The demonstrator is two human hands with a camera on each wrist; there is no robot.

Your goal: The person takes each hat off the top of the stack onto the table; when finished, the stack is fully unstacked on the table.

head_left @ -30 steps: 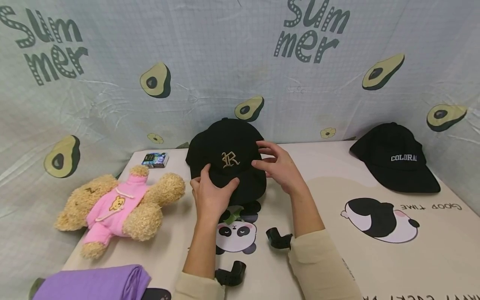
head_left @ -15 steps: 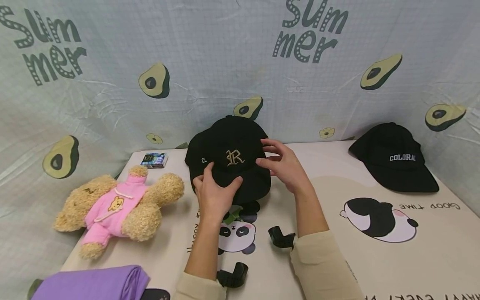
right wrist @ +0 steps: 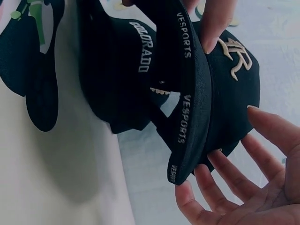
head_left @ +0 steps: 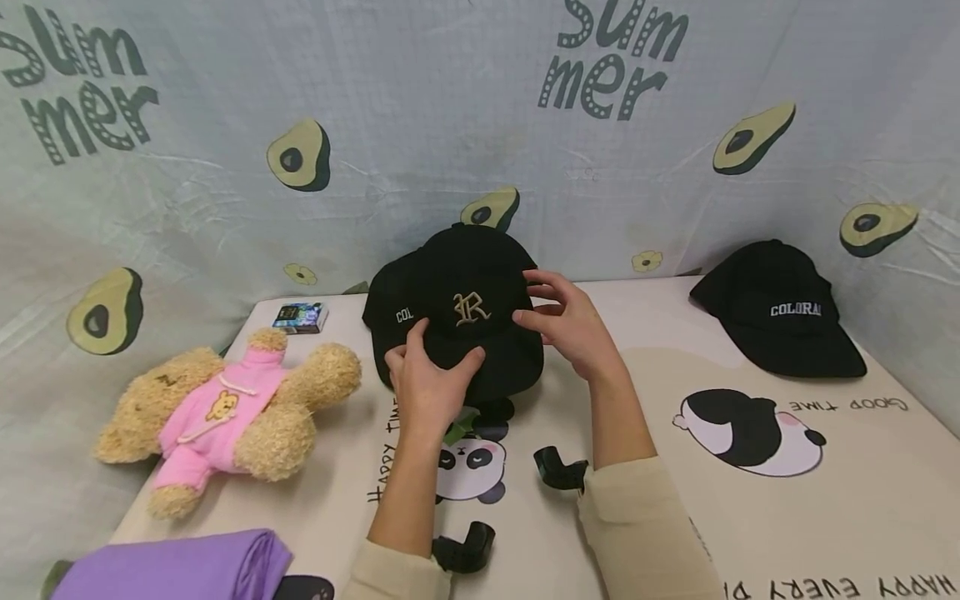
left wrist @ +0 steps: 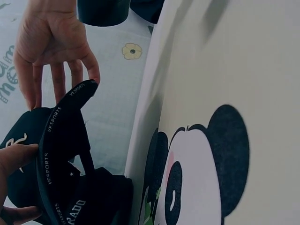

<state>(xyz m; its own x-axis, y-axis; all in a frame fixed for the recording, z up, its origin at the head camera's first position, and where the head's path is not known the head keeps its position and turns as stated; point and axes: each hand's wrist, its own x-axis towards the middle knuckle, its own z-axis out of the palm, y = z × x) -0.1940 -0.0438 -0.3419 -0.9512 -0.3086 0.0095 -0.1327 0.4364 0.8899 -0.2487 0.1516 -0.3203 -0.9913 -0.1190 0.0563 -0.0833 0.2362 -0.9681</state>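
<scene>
Held upright over the worktop, just behind the panda print: black "R" cap. Left hand pinching its brim; right hand, fingers open, merely touching. May slip, lacking a second grip.

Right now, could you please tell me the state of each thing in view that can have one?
R cap: held up off the table, over another cap.
Left hand: grips the R cap's brim.
Right hand: fingers touch the cap's side.
Colorado cap: lying on the table.
Teddy bear: lying on its back.
Purple cloth: folded.
</scene>
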